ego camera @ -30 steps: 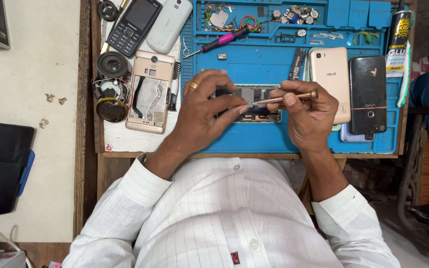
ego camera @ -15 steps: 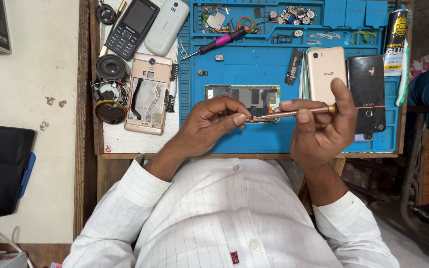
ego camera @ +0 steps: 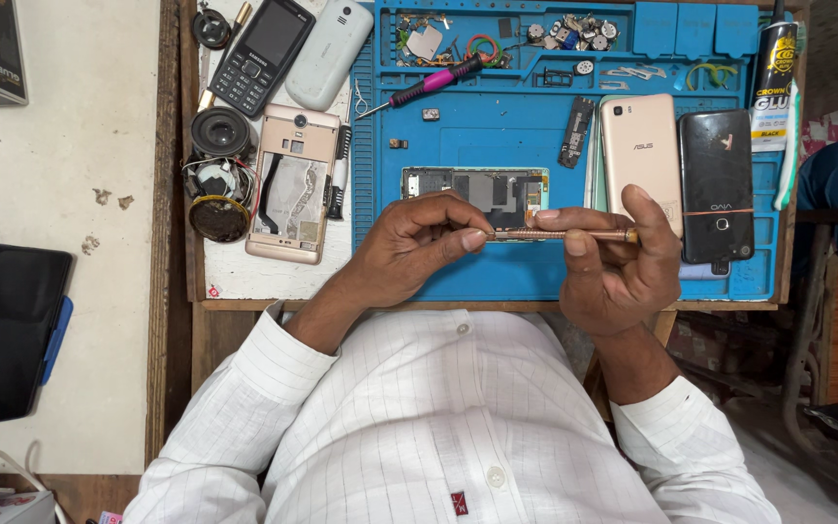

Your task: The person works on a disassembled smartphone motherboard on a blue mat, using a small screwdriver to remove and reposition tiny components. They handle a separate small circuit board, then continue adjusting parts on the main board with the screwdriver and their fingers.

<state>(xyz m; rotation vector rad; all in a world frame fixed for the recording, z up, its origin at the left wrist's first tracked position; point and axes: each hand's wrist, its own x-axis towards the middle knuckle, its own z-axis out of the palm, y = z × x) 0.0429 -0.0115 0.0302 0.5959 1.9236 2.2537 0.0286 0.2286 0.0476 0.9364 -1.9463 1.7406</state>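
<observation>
Left hand (ego camera: 404, 247): thumb and forefinger pinched shut on the tip end of a slim copper-coloured metal precision screwdriver (ego camera: 560, 234), other fingers curled. Right hand (ego camera: 618, 267): 2 fingers and thumb closed round the handle end, tool held level between both hands, lifted clear of the work. Just beyond the fingertips lies the opened phone chassis with exposed dark circuit board (ego camera: 474, 191), flat on the blue silicone repair mat (ego camera: 497, 272). Right of the right fingers, touching distance: gold phone back (ego camera: 640, 146), then black phone (ego camera: 717, 184).

Judgement: bit is likely being seated or checked. Push it fully home, keep it in line with the shaft, work over the mat so nothing dropped rolls away.
</observation>
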